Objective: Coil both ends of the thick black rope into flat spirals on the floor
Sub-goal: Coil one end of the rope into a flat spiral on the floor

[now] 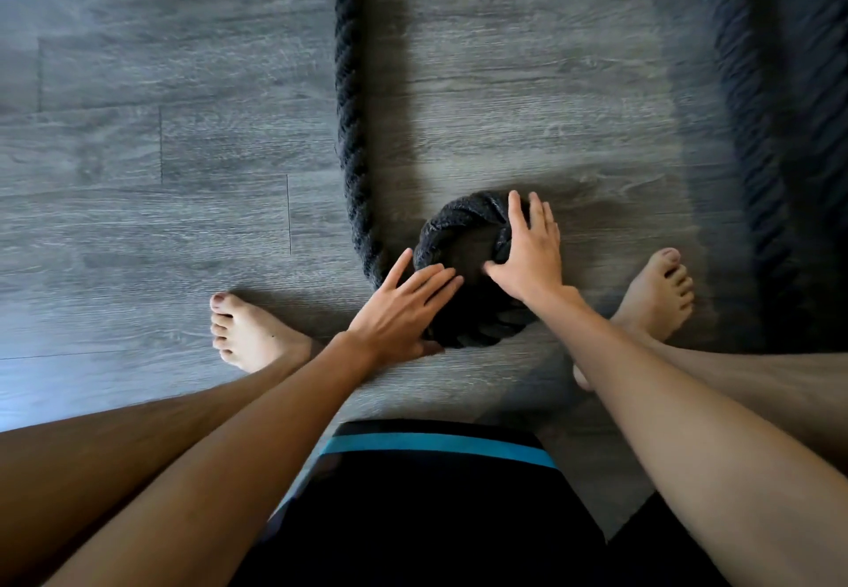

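Nearest us are black shorts [413,517], with a bare left foot [248,334] and right foot [656,297] planted either side of the coil [459,224]. Our left hand [404,306] lies flat against the coil's left edge, fingers straight and together. Our right hand [527,247] presses on the coil's right side, fingers spread. From the coil's left, the rope [348,104] runs away across the grey floor [137,127].

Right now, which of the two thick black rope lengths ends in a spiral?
The centre length of black rope: its near end curls into the small spiral under the left hand and right hand. The far-right length lies straight, untouched.
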